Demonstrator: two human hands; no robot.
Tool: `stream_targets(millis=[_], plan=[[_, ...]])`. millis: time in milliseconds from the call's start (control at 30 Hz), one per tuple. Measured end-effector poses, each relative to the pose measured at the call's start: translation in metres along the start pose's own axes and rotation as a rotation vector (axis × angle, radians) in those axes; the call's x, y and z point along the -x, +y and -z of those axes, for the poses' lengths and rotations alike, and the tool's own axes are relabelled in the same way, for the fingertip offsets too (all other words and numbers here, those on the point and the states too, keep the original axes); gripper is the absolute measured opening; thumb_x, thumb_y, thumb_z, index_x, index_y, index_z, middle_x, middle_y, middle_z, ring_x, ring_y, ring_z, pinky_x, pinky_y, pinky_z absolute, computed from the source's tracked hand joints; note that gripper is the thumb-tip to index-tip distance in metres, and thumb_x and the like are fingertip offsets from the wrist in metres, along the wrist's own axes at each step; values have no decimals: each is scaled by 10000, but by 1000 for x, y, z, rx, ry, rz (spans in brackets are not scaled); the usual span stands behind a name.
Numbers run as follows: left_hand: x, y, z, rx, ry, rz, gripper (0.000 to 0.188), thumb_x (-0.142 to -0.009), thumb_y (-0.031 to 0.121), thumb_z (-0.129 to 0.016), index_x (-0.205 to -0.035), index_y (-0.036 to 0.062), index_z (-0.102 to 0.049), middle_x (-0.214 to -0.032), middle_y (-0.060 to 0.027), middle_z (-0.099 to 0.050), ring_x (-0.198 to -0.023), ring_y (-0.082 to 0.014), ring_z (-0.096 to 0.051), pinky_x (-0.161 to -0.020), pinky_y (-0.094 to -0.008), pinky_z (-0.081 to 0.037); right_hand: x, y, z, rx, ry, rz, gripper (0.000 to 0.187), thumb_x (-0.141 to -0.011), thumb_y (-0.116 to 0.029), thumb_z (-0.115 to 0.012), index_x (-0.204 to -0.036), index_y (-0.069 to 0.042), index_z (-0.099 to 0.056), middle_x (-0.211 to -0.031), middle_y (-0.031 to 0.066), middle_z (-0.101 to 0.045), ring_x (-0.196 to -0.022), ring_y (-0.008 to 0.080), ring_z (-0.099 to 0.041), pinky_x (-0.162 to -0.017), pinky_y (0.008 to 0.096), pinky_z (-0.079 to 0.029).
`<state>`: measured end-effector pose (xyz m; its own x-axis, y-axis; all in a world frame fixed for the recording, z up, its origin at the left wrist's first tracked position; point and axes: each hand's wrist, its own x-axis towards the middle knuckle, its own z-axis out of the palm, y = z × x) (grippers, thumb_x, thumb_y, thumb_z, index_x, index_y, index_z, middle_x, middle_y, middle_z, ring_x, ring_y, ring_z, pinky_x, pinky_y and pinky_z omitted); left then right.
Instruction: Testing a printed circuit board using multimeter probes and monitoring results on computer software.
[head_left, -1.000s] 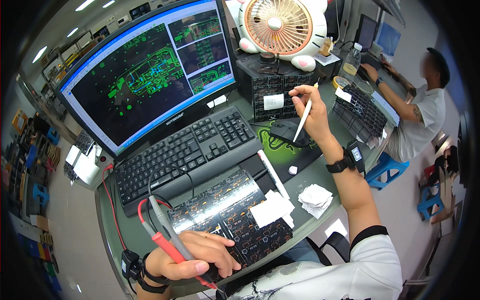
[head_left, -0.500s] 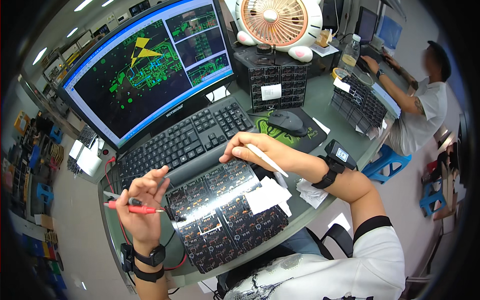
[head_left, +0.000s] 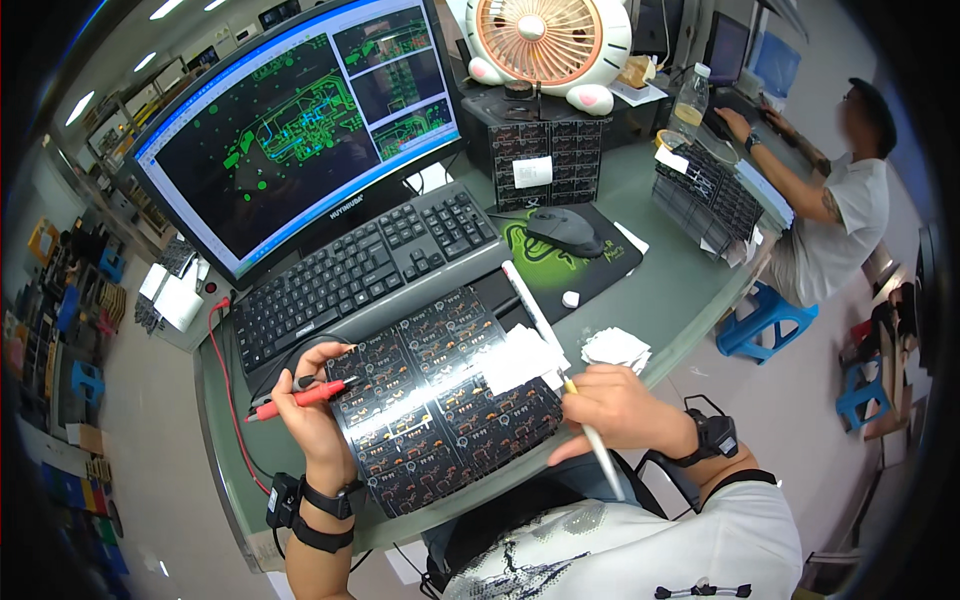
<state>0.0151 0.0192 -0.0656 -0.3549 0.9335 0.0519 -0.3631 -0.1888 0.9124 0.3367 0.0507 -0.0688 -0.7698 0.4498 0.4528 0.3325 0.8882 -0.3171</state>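
Note:
My left hand is closed around a red test probe, whose tip points over the left edge of a dark printed circuit board panel. A black probe sits beside the red one in the same hand. At the panel's right edge, my right hand grips a white pen with a yellowish end at the white labels lying on the panel. Another white, pen-like stick slants above the labels, its far end pinkish.
Behind the panel are a keyboard, a monitor showing a green board layout, and a mouse on its mat. White paper slips lie at the right. Stacked panels stand farther right, near a seated person.
My right hand has moved down and right, from the keyboard's front to the panel's right edge. My left hand has shifted toward the panel. Yellow shapes have vanished from the monitor.

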Motion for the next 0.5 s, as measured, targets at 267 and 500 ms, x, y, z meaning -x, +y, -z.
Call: stream_targets(millis=[267, 500], plan=[[1, -7, 0, -4, 16, -18, 592, -935, 444, -215, -975, -26, -573, -992, -164, -626, -962, -256, -573, -908, -356, -423, 4, 4, -19, 93, 86, 41, 403, -694, -408, -771, -706, -106, -505, -619, 5, -477, -584, 173, -516, -536, 293, -377], [-1, -6, 6, -16, -13, -69, 579, -939, 421, -212, -896, -22, -581, -977, -180, -632, -985, -273, -566, -934, -360, -403, 2, 3, -8, 76, 87, 98, 409, -695, -429, -759, -704, -107, -508, -626, 5, -469, -568, 177, -493, -528, 299, -366]])
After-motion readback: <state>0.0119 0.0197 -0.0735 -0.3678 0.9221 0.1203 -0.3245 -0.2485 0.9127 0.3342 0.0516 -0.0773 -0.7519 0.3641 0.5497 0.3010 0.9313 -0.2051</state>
